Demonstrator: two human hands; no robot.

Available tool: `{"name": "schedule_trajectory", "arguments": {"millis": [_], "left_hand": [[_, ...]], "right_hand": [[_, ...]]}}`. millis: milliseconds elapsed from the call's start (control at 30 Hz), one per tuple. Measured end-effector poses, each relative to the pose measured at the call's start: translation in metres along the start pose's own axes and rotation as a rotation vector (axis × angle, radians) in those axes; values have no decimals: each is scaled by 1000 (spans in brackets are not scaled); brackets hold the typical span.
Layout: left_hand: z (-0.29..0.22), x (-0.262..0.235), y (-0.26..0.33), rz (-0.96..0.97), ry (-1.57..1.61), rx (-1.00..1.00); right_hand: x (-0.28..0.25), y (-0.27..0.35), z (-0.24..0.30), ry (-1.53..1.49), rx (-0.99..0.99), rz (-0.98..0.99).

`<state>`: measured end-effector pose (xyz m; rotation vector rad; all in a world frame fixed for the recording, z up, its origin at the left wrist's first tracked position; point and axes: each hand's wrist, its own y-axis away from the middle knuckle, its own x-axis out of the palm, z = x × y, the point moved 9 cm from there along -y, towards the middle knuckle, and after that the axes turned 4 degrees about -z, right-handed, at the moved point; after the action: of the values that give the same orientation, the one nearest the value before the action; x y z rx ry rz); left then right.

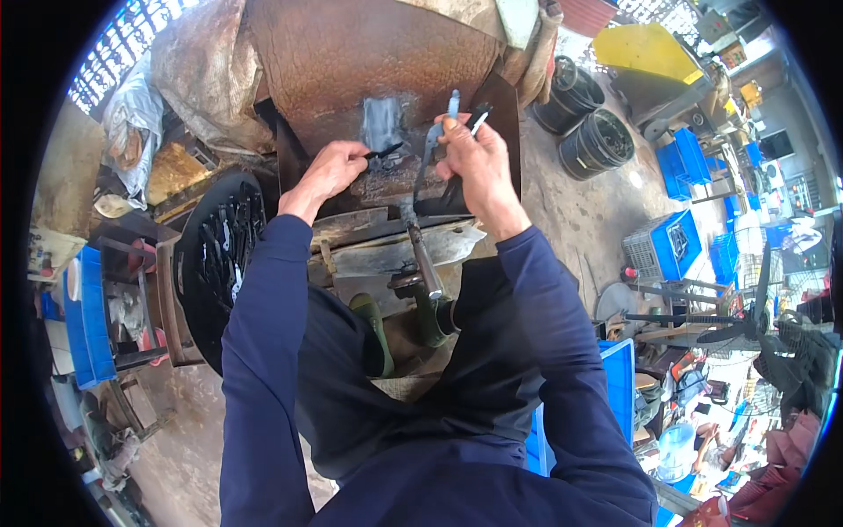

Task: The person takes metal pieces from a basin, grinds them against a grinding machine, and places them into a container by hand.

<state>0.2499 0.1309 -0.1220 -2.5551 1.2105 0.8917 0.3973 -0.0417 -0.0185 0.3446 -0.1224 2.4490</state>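
My left hand (334, 173) is closed on a small, dark, slender piece (385, 152), its tip pointing to the right. Beside that tip is a blurred grey-white block or wheel (381, 121) in front of a brown sheet. My right hand (479, 162) is closed around a few slender pieces: one with a pale blue-grey end (454, 102), another black and white (479, 119). Their exact kind is unclear, and the fingers hide part of them. A curved dark metal bar (421, 171) rises next to the right hand from a metal post (424, 255).
A round black basin (189, 263) of black and silver slender pieces (230, 237) stands at my left. Dark buckets (597, 145) and blue crates (678, 246) are to the right, near a fan (746, 325). A blue bin (617, 386) sits by my right arm.
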Motion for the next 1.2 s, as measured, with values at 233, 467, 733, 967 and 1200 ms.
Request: {"name": "schedule_trajectory", "arguments": {"millis": [233,467,733,967,1200], "left_hand": [[-34,-8,10,-68,-154,292],[-48,-12,13,-41,-332,242],[-49,-40,16,-187,-284,175],[-29,-47,28,-301,-282,3],[-21,-60,36,-309,-272,-174]], "right_hand": [[-13,-8,-2,-70,50,-34],[-14,1,-5,-209,191,-66],[-28,5,-20,50,195,51],[-2,71,-17,807,-266,503],[26,119,-25,1086,-470,738]]}}
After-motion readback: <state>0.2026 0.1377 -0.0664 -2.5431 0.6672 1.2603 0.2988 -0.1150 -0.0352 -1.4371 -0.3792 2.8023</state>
